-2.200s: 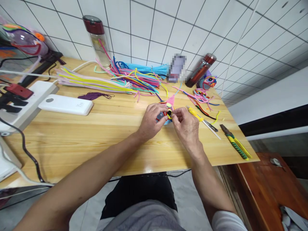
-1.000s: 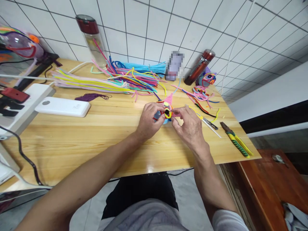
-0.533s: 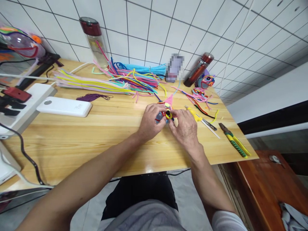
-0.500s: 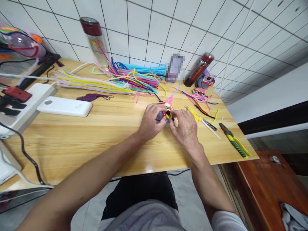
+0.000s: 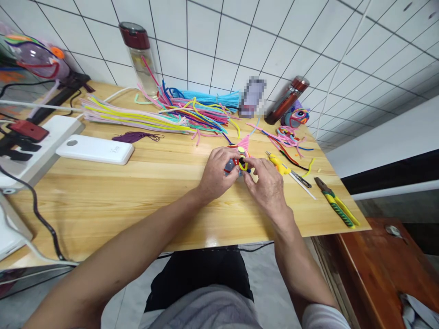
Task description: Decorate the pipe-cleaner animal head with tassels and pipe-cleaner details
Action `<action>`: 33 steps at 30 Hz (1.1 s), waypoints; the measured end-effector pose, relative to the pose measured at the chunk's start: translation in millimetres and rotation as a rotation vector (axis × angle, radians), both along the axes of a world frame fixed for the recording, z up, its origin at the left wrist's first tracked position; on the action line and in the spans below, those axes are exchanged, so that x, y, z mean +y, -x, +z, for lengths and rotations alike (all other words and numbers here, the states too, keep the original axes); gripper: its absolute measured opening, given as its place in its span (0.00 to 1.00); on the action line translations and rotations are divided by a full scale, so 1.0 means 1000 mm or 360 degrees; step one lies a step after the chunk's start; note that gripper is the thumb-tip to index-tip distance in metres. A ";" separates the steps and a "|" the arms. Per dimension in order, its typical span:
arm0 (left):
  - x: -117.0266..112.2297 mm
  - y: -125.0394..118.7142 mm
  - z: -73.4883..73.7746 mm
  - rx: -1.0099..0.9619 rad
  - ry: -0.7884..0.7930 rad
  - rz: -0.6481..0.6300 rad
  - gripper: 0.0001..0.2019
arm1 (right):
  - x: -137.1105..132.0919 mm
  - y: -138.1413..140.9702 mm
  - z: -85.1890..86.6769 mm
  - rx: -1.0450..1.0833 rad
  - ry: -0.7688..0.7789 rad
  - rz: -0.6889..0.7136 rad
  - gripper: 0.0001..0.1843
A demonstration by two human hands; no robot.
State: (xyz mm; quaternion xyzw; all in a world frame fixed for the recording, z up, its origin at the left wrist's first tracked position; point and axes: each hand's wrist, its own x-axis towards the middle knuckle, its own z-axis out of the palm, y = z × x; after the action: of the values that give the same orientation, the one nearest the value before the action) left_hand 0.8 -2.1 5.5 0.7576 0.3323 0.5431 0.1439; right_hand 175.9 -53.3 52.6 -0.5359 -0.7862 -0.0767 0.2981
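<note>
A small craft figure made of a clear rounded body (image 5: 229,166) wrapped in coloured pipe cleaners is held between my hands over the middle of the table. My left hand (image 5: 218,172) is closed around its left side, thumb and fingers pressing near the front. The fingertips of my right hand (image 5: 269,182) pinch at a yellow pipe-cleaner ring (image 5: 243,166) with a black centre on its right side. Behind the fingers a pink, fan-shaped piece (image 5: 243,143) sticks up from the figure. My fingers hide much of the body.
Bundles of pipe cleaners (image 5: 137,118) lie along the back. A glue gun (image 5: 279,163), a cutter (image 5: 302,179) and pliers (image 5: 334,201) rest at the right. A power bank (image 5: 96,150) and power strip (image 5: 44,148) are left. Two bottles stand by the wall: glass (image 5: 140,64), red-brown (image 5: 288,100).
The view has shifted slightly, so the table's things sit a little further right. Both hands keep their grip on the figure with barely any finger movement.
</note>
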 end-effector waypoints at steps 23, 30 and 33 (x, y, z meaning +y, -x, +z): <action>0.002 0.001 -0.001 0.0014 -0.0033 0.0010 0.11 | 0.005 0.002 -0.007 0.0196 -0.0092 0.0031 0.13; 0.002 0.000 -0.001 -0.0118 -0.0144 -0.0031 0.12 | 0.007 0.001 -0.010 0.0162 -0.0133 0.0002 0.12; 0.001 0.000 -0.001 -0.0074 -0.0088 -0.0011 0.11 | 0.008 0.001 -0.011 0.0156 -0.0191 0.0039 0.11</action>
State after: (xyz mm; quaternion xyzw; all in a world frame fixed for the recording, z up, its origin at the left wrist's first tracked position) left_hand 1.3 -0.8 4.5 0.7496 0.3111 0.5690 0.1323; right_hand 175.2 -45.6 41.1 -0.5105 -0.7711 -0.0936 0.3687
